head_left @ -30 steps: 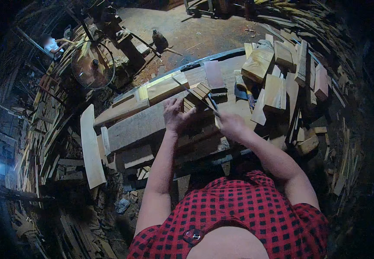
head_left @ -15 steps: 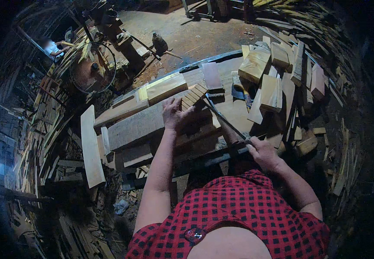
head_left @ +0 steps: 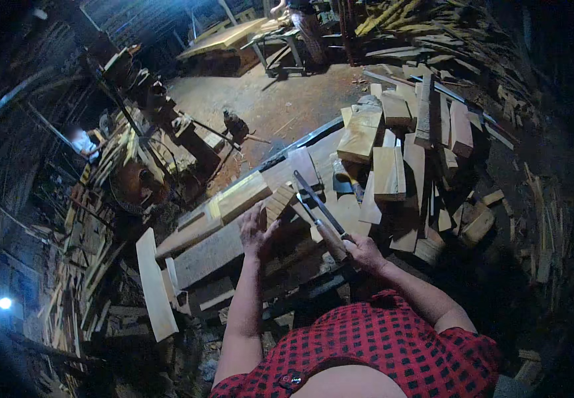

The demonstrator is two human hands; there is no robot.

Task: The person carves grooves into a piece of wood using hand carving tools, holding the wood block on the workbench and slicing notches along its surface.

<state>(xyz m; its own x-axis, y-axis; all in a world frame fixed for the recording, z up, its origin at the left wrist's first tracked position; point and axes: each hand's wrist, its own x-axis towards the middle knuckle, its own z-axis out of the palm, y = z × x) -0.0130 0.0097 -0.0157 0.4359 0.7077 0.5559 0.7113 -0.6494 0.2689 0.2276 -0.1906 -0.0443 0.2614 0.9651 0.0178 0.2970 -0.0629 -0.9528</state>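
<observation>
A small wooden block (head_left: 280, 202) with a row of parallel grooves sits tilted on the workbench of boards. My left hand (head_left: 254, 232) is closed on its left end, thumb along the near side. In my right hand (head_left: 364, 253) is a long, narrow dark metal tool (head_left: 320, 204), like a file, pointing up and left. Its tip stands just beyond the block's right end, apart from it. Close beside it lies a wooden-handled tool (head_left: 328, 237) with a thin metal shaft that reaches toward the block; whether my right fingers also touch this handle I cannot tell.
Thick wood blocks (head_left: 360, 132) are heaped on the bench's right. A grey plank (head_left: 207, 262) and pale blocks (head_left: 244, 198) lie left, with a curved board (head_left: 154, 285) at the end. A fan (head_left: 137, 186) stands far left. One person (head_left: 84, 144) sits beyond; another (head_left: 308, 30) stands by a table.
The head view has tilted up, bringing a standing person into sight. The tool in my right hand has come away from the grooved block and points more upward. My left hand still holds the block.
</observation>
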